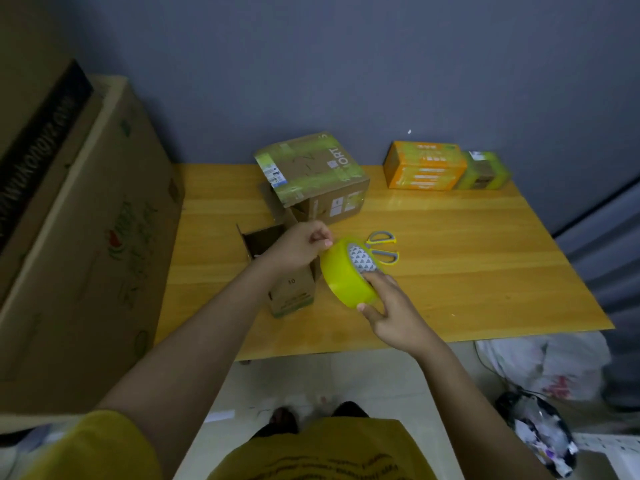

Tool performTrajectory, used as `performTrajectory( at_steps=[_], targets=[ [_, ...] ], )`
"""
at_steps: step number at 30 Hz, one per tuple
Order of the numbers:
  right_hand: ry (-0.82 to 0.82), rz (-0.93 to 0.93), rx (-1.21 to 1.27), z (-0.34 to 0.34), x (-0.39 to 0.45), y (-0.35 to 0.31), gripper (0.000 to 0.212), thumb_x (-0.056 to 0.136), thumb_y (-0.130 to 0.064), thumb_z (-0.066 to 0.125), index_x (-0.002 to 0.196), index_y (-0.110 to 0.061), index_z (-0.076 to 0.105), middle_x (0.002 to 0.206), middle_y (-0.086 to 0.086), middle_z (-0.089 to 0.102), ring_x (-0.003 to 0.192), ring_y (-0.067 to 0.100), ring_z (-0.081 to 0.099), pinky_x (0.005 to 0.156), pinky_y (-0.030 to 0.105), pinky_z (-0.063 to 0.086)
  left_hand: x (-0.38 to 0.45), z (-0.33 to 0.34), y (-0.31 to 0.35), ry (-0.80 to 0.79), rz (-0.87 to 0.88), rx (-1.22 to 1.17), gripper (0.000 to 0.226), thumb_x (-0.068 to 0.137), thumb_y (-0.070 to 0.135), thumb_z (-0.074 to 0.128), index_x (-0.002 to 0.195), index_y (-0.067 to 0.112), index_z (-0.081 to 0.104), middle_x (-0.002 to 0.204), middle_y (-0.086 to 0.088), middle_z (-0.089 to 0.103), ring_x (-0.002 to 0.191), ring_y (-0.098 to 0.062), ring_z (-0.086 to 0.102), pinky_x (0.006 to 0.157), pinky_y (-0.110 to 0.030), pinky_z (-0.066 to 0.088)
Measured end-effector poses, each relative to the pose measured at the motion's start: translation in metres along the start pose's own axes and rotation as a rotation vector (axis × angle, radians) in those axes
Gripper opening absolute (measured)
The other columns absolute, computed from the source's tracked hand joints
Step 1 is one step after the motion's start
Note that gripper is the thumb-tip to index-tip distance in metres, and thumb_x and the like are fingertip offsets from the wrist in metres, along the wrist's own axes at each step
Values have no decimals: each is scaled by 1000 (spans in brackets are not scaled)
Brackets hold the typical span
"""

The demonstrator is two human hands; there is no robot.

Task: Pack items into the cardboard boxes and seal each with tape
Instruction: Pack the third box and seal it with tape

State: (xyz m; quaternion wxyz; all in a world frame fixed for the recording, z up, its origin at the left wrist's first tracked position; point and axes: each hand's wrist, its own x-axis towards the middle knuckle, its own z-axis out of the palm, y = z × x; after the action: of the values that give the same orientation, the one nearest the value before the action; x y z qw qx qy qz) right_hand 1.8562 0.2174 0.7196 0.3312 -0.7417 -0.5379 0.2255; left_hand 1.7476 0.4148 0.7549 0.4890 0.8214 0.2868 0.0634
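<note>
Tape roll point(348, 273) between both hands, right hand point(389, 311) gripping, left hand point(301, 245) pinching its edge.

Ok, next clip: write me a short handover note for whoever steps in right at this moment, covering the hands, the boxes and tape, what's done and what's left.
Left hand: pinching at the edge of the tape roll, apparently picking at the tape end.
Right hand: gripping the roll from below, above the table.
Small open box stands under the left hand, flaps up, not sealed; contents not visible.
Taped box behind it looks sealed. Orange box and another taped box sit at the back right.
Scissors lie beside the roll.
Left: pull tape, close and seal the small box, cut.
</note>
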Motion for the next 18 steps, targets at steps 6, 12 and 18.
performTrajectory(
  at_steps=[6, 12, 18],
  targets=[
    [-55, 38, 283, -1, 9, -20, 37, 83, -29, 54, 120, -22, 52, 104, -1, 59, 91, 8, 53, 68, 20, 40, -9, 8, 3, 29, -15, 156, 25, 102, 9, 33, 81, 23, 35, 85, -1, 38, 75, -16, 33, 61, -29, 26],
    [26, 244, 230, -5, -12, -1, 22, 94, -38, 58, 106, -20, 64, 89, -6, 69, 73, 2, 59, 68, 18, 44, -28, 3, 12, 119, -69, 179, 24, 98, 6, 36, 80, 22, 38, 90, -2, 45, 78, -17, 41, 66, -30, 35],
    [-77, 388, 184, 30, -21, 5, 30, 92, -46, 57, 93, -16, 63, 70, -2, 57, 72, 18, 55, 64, 30, 36, -55, 16, -4, 72, -244, 102, 15, 99, 14, 42, 86, 16, 47, 86, -1, 49, 85, -19, 48, 73, -29, 39]
  ],
)
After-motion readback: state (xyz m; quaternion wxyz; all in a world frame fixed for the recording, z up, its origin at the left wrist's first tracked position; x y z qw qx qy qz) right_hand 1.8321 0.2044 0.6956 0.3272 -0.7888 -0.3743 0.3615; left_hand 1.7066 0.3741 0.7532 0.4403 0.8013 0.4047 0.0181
